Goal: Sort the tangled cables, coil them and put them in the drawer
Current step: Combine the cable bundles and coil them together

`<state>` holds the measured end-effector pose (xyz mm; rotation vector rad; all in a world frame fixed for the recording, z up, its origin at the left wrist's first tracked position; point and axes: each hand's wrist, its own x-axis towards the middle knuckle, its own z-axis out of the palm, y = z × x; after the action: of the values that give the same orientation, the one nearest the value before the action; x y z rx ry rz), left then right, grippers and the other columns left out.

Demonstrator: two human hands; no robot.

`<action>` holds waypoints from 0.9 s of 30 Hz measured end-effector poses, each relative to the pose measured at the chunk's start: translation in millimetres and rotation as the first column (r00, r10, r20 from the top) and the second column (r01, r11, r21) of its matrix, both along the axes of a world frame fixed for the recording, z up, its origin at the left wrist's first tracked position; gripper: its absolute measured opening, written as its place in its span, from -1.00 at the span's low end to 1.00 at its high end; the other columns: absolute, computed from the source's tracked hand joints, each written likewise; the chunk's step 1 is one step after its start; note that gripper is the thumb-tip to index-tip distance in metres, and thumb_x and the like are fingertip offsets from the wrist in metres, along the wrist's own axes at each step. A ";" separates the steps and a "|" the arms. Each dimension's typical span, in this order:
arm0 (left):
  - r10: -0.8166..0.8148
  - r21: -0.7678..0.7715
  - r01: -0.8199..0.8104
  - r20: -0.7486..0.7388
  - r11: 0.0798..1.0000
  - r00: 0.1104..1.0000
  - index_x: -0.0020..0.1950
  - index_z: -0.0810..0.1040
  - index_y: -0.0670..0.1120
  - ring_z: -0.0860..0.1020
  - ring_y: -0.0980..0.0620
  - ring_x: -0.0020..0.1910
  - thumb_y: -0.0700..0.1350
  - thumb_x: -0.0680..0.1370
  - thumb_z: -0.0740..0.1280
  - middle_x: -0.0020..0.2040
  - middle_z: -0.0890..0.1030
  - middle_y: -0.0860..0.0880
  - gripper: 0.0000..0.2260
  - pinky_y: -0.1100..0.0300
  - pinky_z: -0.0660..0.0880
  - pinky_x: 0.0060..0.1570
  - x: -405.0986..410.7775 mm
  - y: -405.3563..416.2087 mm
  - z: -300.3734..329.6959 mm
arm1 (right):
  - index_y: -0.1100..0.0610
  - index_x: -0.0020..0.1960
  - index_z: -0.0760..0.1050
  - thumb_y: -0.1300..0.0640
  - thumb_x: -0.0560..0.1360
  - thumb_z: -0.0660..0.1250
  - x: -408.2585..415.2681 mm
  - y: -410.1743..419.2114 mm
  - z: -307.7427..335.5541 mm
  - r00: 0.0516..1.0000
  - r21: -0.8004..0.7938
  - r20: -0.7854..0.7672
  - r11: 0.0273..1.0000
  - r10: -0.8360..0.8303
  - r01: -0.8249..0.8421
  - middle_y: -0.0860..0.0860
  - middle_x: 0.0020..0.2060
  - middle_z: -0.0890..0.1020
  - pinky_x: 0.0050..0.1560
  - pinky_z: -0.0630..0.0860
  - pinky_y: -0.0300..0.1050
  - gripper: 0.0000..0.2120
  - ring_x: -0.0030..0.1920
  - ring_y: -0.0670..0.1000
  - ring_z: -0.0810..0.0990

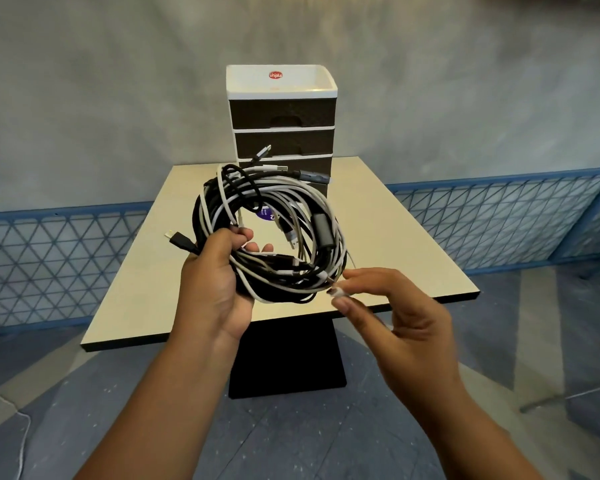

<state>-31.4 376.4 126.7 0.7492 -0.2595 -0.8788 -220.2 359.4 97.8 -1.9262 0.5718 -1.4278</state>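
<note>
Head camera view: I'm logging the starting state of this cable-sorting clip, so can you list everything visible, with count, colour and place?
cable bundle: one tangle of several cables, black, white and grey, held up over the table
white plug: one, white, at the bundle's lower right edge
drawer unit: one, white frame with dark drawer fronts, three shut drawers showing, at the table's far side
table: one, cream top with dark edge on a black pedestal, centre
lattice railing: blue, along the wall on both sides
purple item: one, on the table behind the bundle, mostly hidden
left hand: grips the bundle's lower left
right hand: fingers pinch the white plug
</note>
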 end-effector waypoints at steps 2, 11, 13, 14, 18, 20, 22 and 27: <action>0.006 0.021 -0.005 -0.023 1.000 1.000 -0.47 0.57 -0.11 0.50 0.12 -0.51 -0.34 0.53 0.17 -0.39 0.53 -0.04 -0.59 0.20 0.57 -0.34 -2.4 -1.7 2.7 | 0.13 0.00 0.66 0.15 0.51 0.42 2.6 -2.3 -6.6 0.988 -0.225 -0.097 0.970 -0.118 0.094 -0.05 -0.05 0.69 0.10 0.53 -0.14 -0.90 0.10 -0.02 0.62; 0.006 0.050 0.002 -0.169 0.999 0.986 -0.21 0.45 -0.18 0.49 0.12 -0.47 -0.35 0.49 0.16 -0.34 0.51 -0.05 -0.85 0.19 0.55 -0.21 -6.3 -10.7 4.1 | 0.22 0.10 0.67 0.25 0.49 0.45 9.6 -4.7 -19.1 0.904 -0.504 -0.130 0.812 -0.407 0.293 0.14 -0.09 0.62 -0.06 0.52 -0.05 -0.81 0.02 0.09 0.56; 0.018 0.052 -0.008 -0.187 0.999 0.982 -0.20 0.45 -0.18 0.50 0.12 -0.48 -0.35 0.49 0.16 -0.35 0.52 -0.05 -0.86 0.22 0.55 -0.26 -6.6 -11.2 4.7 | 0.25 0.08 0.67 0.26 0.50 0.45 11.2 -6.4 -18.9 0.903 -0.532 -0.125 0.796 -0.410 0.288 0.15 -0.10 0.63 -0.11 0.52 0.05 -0.83 -0.03 0.11 0.57; 0.023 0.051 -0.013 -0.193 0.999 0.981 -0.20 0.45 -0.18 0.50 0.12 -0.48 -0.35 0.49 0.16 -0.36 0.52 -0.05 -0.86 0.19 0.56 -0.20 -7.0 -11.6 4.9 | 0.26 0.08 0.67 0.25 0.51 0.44 12.6 -7.1 -18.7 0.903 -0.538 -0.120 0.791 -0.412 0.290 0.16 -0.10 0.63 -0.13 0.52 0.07 -0.83 -0.04 0.11 0.58; 0.019 0.065 -0.007 -0.176 0.998 0.984 -0.21 0.45 -0.19 0.49 0.07 -0.40 -0.35 0.47 0.16 -0.36 0.51 -0.05 -0.87 -0.01 0.51 0.15 -9.7 -13.4 3.6 | 0.25 0.04 0.67 0.21 0.52 0.45 17.8 -8.6 -19.3 0.898 -0.558 -0.105 0.773 -0.427 0.302 0.12 -0.10 0.67 -0.10 0.51 0.09 -0.86 -0.06 0.12 0.61; 0.017 0.067 -0.006 -0.171 0.998 0.985 -0.21 0.44 -0.18 0.49 0.06 -0.38 -0.35 0.47 0.16 -0.34 0.51 -0.06 -0.87 -0.01 0.51 0.14 -11.0 -13.4 3.5 | 0.25 0.01 0.66 0.19 0.51 0.46 18.6 -9.5 -18.3 0.902 -0.546 -0.088 0.778 -0.423 0.311 0.09 -0.12 0.69 -0.08 0.52 0.09 -0.86 -0.07 0.12 0.63; 0.023 0.060 -0.013 -0.164 0.998 0.986 -0.21 0.44 -0.17 0.49 0.08 -0.40 -0.35 0.48 0.17 -0.33 0.51 -0.06 -0.87 0.07 0.54 0.00 -11.1 -12.8 3.2 | 0.24 0.03 0.64 0.18 0.48 0.48 18.2 -10.1 -15.2 0.912 -0.513 -0.085 0.802 -0.401 0.305 0.06 -0.14 0.69 -0.08 0.52 0.09 -0.83 -0.09 0.08 0.63; 0.019 0.047 -0.013 -0.115 0.999 0.993 -0.20 0.43 -0.18 0.48 0.10 -0.45 -0.36 0.48 0.16 -0.35 0.51 -0.07 -0.87 0.20 0.54 -0.27 -11.1 -10.6 1.3 | 0.18 0.14 0.64 0.15 0.50 0.45 15.9 -8.5 -3.3 0.940 -0.386 -0.124 0.888 -0.317 0.249 0.02 -0.13 0.66 -0.13 0.57 0.04 -0.77 -0.10 0.04 0.62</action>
<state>-42.4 365.8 128.0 0.7393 -0.1309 -0.9119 -204.3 350.9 94.4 -2.3659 0.7418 -1.6400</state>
